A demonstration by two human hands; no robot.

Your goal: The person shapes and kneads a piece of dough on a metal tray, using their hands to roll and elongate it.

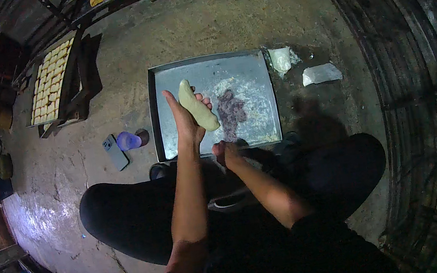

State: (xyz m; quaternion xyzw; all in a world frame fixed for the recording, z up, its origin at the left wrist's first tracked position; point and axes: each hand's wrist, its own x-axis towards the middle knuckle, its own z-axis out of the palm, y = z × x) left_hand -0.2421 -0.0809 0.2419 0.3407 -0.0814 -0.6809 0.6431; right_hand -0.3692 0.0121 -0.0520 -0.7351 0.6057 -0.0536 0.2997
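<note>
A long, pale piece of dough (pixel 198 105) lies slantwise across the palm of my left hand (pixel 188 119), whose fingers curl round its far side. That hand is raised over the left half of a shallow metal tray (pixel 174 143) dusted with flour. A dark, bare-looking smear runs through the flour near the tray's middle. My right hand (pixel 225 152) is at the tray's near edge with its fingers curled in; whatever they may hold is hidden.
Left of the tray lie a phone (pixel 116 152) and a purple cup (pixel 128 141). Two white bags (pixel 281 61), (pixel 322 73) rest on the floor at right. Rows of pieces fill a tilted tray (pixel 54 82) at far left. Metal racking (pixel 410 96) lines the right side.
</note>
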